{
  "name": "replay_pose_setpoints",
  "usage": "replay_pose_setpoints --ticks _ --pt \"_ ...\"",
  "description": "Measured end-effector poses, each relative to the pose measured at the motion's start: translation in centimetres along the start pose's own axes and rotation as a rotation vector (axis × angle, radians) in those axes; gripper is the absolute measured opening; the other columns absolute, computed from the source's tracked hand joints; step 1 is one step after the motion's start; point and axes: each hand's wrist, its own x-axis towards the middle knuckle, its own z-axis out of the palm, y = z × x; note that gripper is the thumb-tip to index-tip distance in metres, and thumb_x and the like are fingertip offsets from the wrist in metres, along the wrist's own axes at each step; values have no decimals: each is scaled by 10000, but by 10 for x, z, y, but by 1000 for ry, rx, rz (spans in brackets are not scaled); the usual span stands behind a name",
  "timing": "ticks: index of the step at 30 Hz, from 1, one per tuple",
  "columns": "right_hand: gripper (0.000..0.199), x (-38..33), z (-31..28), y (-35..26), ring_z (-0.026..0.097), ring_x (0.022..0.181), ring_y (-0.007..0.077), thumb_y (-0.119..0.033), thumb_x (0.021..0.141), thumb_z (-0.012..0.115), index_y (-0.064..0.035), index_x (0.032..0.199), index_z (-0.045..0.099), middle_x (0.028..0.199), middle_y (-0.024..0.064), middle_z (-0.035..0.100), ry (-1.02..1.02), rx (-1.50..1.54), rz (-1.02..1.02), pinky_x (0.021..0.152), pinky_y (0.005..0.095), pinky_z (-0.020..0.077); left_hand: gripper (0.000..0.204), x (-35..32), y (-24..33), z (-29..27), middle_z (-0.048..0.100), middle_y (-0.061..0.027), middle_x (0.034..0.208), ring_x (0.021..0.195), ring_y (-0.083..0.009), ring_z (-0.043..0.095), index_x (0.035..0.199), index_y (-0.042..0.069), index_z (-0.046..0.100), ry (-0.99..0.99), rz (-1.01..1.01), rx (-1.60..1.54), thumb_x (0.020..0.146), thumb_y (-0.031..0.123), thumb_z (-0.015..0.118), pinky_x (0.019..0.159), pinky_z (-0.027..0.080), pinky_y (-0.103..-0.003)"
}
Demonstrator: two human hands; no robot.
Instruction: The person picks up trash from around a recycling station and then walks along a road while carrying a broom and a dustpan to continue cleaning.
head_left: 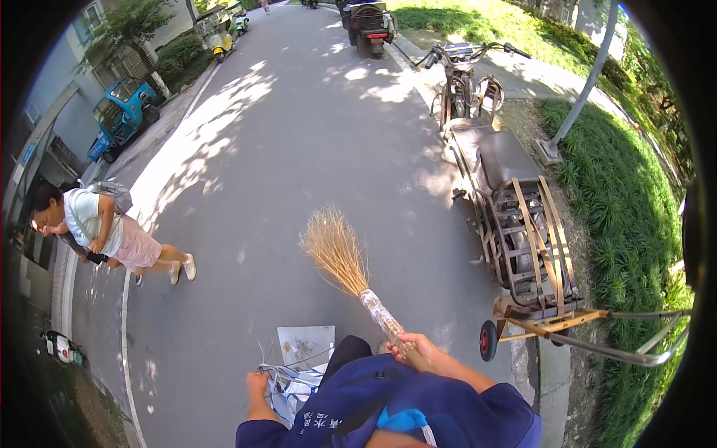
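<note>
Blue sleeves hide both forearms. Right hand [413, 348] grips a broom [340, 254] above the road [299, 149]; left hand [258, 385] clutches a dustpan [305, 347], partly hidden. Motorbike [500, 201] stands kerbside.

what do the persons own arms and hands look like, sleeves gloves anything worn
Both hands, the left hand and the right hand, are bare, with no gloves, and no watch or ring shows. The forearms are uncovered too. Short dark blue sleeves end at about the elbows, part of a dark blue top with pale printed characters and a light blue patch on the front.
</note>
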Motion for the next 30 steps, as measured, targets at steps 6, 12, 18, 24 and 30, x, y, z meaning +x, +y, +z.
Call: replay_pose_setpoints --ticks 6,12,18,24,30 --pt "404 98 30 -114 558 731 161 -145 830 534 -55 1202 405 1002 137 564 -77 -24 79 627 282 503 282 83 111 2 650 -165 868 859 -328 623 846 50 669 -54 -86 16 681 275 634 753 495 -396" --pt "426 165 125 -249 542 709 178 -153 814 545 -67 1206 400 968 154 544 32 4 -72 597 289 486 242 170 262 -35 643 -188 847 845 -358 617 833 47 666 25 58 66 681 224 604 745 494 -413" --pt "426 216 207 -377 536 703 167 -177 820 529 -64 1210 401 978 151 544 78 29 -156 591 281 478 194 294 365 -44 634 -211 766 787 -373 621 765 18 658 28 74 -89 660 160 579 696 498 -430" --pt "370 315 280 -501 571 636 183 -210 812 559 69 1044 486 829 128 575 38 91 -135 580 304 530 176 397 434 -70 638 -196 738 753 -341 636 696 7 643 30 220 163 620 164 615 649 500 -399" --pt "342 426 362 -627 579 653 193 -197 824 547 60 1044 492 814 128 579 -10 -13 -76 597 304 534 185 479 551 -103 627 -198 683 685 -337 638 679 2 637 21 -17 7 601 170 630 636 501 -400"
